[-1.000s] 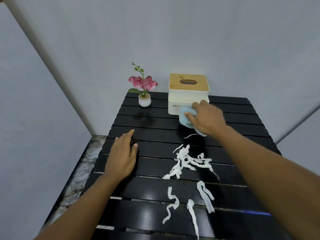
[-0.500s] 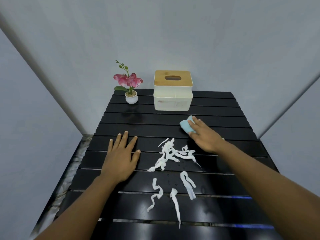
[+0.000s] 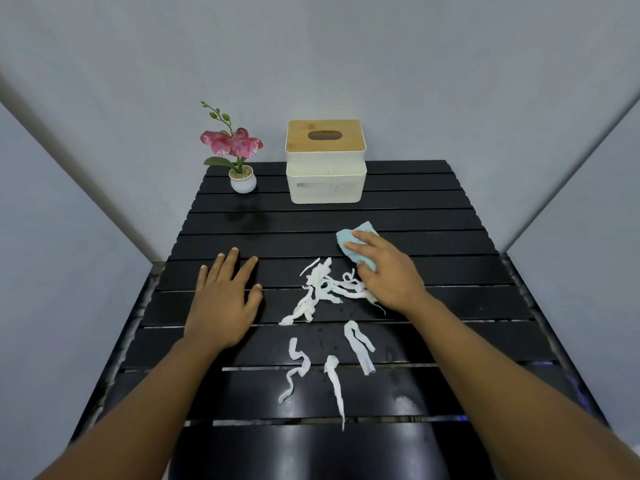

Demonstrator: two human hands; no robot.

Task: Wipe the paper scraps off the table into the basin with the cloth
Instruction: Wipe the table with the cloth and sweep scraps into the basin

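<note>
Plainly, the paper scraps (image 3: 323,289) are the light, limp sort: thin white torn strips, curled and twisted, lying loose on the black slatted table (image 3: 433,216). Most sit in a tangled clump well in front of the tissue box (image 3: 325,161), and three or four single strips (image 3: 358,344) lie nearer still to the person. They will probably slide at a touch, but they could also snag in the gaps between the slats or cling where the surface looks damp, so a flat, dragging stroke seems wiser than a quick flick.

The cloth (image 3: 356,242) is small, pale blue and soft, bunched on the table between the tissue box and the clump. The right hand (image 3: 388,275) lies over it with fingers spread and pressing down rather than pinching; its heel touches the clump's right edge. A broad palm hold like this should keep the cloth flat against the slats.

The left hand (image 3: 223,303) rests open and empty on the table, to the left of the clump and apart from it, seemingly as a brace.

Left of the tissue box stands a small potted flower (image 3: 239,157). No basin is in view, so the sweep's direction cannot be told.
</note>
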